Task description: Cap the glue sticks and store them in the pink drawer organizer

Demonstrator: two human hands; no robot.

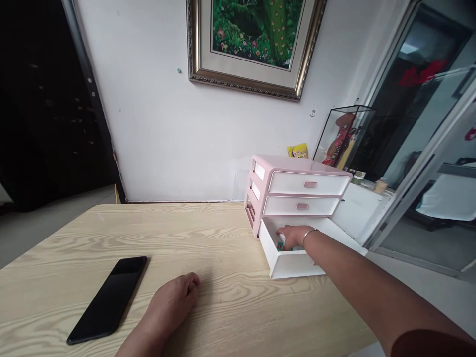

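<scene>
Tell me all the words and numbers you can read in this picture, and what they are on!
No text can be read. The yellow packet behind the pink drawer unit has printing too small to read; the small green-and-white item at the right hand has markings too blurred to read; the white label card on the unit's side looks blank.

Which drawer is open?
The bottom drawer is open, pulled out with the right hand inside it. The top drawer and the middle drawer are shut.
</scene>
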